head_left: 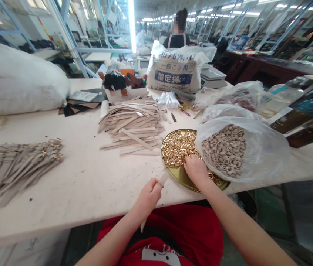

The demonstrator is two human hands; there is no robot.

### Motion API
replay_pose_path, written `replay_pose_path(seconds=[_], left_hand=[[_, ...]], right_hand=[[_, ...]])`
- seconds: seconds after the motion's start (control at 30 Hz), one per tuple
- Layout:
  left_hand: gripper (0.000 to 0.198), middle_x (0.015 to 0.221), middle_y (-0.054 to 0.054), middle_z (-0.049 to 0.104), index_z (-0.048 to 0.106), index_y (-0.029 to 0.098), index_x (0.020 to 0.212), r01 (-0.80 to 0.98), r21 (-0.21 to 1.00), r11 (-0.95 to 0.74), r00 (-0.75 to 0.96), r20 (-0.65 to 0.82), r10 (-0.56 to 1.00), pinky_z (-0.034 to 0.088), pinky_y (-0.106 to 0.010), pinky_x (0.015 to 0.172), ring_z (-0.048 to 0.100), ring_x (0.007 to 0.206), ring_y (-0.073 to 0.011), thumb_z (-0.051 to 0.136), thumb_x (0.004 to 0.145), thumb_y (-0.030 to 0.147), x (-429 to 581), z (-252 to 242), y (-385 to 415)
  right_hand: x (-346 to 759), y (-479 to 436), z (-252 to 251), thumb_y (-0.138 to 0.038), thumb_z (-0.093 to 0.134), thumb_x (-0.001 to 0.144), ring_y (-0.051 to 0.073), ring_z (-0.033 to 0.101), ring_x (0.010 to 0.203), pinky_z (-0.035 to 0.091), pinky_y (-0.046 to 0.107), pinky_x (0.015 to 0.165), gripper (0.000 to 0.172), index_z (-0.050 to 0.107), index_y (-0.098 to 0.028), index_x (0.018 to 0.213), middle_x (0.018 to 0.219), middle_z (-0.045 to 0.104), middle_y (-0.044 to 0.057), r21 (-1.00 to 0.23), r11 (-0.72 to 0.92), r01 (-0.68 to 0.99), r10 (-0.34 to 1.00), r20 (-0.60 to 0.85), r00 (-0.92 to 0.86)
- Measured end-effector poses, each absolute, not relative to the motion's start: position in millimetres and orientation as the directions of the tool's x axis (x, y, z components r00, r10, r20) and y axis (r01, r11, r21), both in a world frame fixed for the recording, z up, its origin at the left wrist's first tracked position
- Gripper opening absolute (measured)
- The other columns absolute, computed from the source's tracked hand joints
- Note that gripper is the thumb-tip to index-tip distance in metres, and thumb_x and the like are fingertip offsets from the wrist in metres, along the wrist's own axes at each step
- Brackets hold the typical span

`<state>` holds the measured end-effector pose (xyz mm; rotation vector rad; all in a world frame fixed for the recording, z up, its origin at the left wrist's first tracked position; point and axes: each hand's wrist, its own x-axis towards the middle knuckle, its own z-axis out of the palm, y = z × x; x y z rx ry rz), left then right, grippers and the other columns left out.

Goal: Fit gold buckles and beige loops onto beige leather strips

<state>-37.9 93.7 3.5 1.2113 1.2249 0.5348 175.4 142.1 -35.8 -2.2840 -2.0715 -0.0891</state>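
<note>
The left hand [148, 197] is clenched around a pale strap [162, 180], which sticks out past the fingers on one side and runs down toward the red shirt [159, 229] on the other. The right hand [197, 170] presses its curled fingers into a heap of small gold fittings [177, 147]; whether that grip has hold of any piece cannot be told. The fittings lie on a round gold tray [180, 176] near the front edge of the worktop [90, 181]. A clear plastic bag [267, 147] of small beige rings [224, 149] leans over the tray's right side. Beyond the tray is a loose pile of pale straps [131, 125], and to the left lies a heap of straps [14, 166] with gold fittings at their ends. Farther off stand a printed white sack [174, 70] and a scale [212, 77], with a co-worker [178, 38] in a dark top across the worktop.
</note>
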Motion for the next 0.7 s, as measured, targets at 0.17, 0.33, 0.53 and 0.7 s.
replay_pose_path(seconds=[0.17,0.33,0.53,0.7], left_hand=[[0.021,0.046,0.008,0.037,0.038,0.018,0.069,0.281,0.915,0.29,0.387,-0.384,0.838,0.028,-0.02,0.047,0.032,0.043,-0.0069,0.037,0.083,0.034,-43.1,2.1,89.4],[0.02,0.053,0.006,0.046,0.042,0.018,0.075,0.275,0.935,0.224,0.388,-0.321,0.864,0.03,-0.02,0.048,0.036,0.044,-0.0069,0.04,0.082,0.036,-44.5,0.9,95.0],[0.023,0.055,0.005,0.048,0.049,0.016,0.081,0.288,0.946,0.148,0.432,-0.267,0.862,0.031,-0.019,0.049,0.04,0.048,-0.0076,0.046,0.078,0.039,-43.9,14.0,104.7],[0.019,0.057,0.004,0.049,0.05,0.016,0.074,0.385,0.918,0.091,0.41,-0.258,0.875,0.03,-0.02,0.049,0.043,0.052,-0.0087,0.048,0.075,0.034,-43.0,6.1,103.2]], right_hand=[[178.2,138.6,-27.8,-0.017,0.043,0.081,0.024,0.056,0.08,0.038,0.032,0.068,0.016,0.058,-0.013,0.075,0.084,0.06,0.015,-0.039,-0.066,0.997,0.993,0.093,0.069],[168.1,114.7,-9.4,-0.03,0.045,0.08,0.016,0.055,0.067,0.042,0.028,0.063,0.016,0.053,-0.018,0.076,0.072,0.06,0.003,-0.602,-0.067,0.796,0.996,0.002,0.086],[128.5,86.6,13.7,-0.034,0.055,0.074,0.013,0.052,0.063,0.043,0.026,0.061,0.016,0.057,-0.019,0.08,0.07,0.059,-0.001,-0.95,-0.157,0.27,0.966,-0.204,-0.156],[112.4,82.7,12.8,-0.026,0.051,0.077,0.012,0.049,0.06,0.04,0.025,0.058,0.01,0.057,-0.019,0.078,0.068,0.057,-0.001,-0.95,-0.056,0.307,0.966,-0.129,-0.224]])
